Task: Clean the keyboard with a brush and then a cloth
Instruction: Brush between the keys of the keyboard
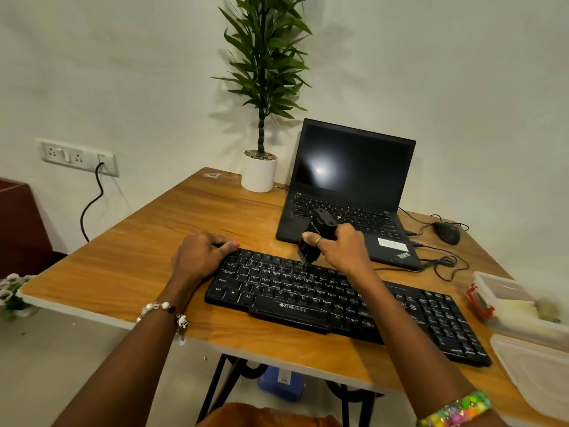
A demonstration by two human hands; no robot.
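A: What lies nearest the camera?

B: The two forearms. The right wrist carries a multicoloured bangle [455, 408], the left a beaded bracelet [163, 309]. Both arms reach forward over the near edge of the counter [123, 257].

A: State of the right grip?

B: The right hand [341, 248] is closed around the black brush [315, 238], fingers curled round its body. The brush is tilted, bristles down and toward the left grip, with the bristle tips at or just above the upper key rows of the keyboard [338, 303]. Contact cannot be confirmed. Holding the body high probably keeps the fingers off the keys while the bristles work into the gaps.

A: And the left grip?

B: The left hand [200, 254] rests on the far left corner of the keyboard, fingers extended and flat, holding nothing. Its likely purpose is to brace the keyboard so that brush strokes do not slide it.

A: Where is the keyboard?

B: Directly below both grips, lying diagonally on the counter, with its numeric pad end well to the right of the right grip.

A: Other items?

B: A laptop [351, 186] stands open just beyond the right grip. A clear container [517, 306] sits far right of it, with pale contents that may be the cloth; this cannot be confirmed.

A: Stage?

B: Judged to be the brushing stage; wiping is not yet begun.
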